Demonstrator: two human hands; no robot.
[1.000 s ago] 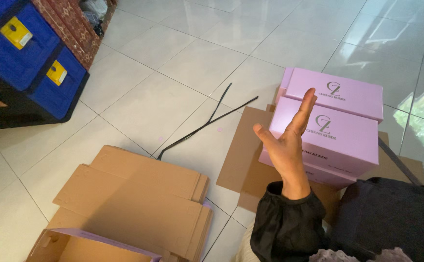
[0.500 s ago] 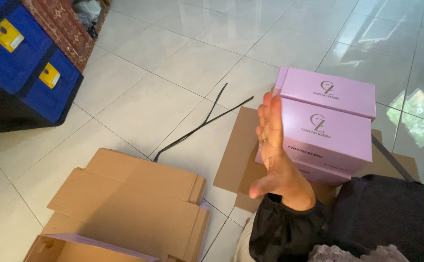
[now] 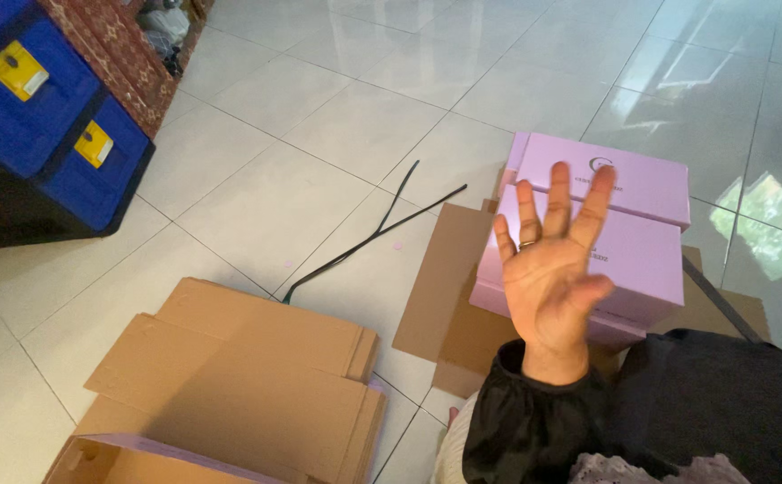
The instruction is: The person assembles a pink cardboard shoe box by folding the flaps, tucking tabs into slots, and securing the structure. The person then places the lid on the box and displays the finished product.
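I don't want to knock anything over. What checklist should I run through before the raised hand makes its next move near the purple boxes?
1. Right hand empty, fingers spread: ok.
2. Left hand's position: cannot tell, out of view.
3. Upper purple box lid closed: ok.
4. Upper box flush with the lower purple box: not ok, it sits set back.
5. Stack resting on the flat cardboard sheet: ok.
6. Black strap clear of the stack: ok, it lies on the tiles to the left.
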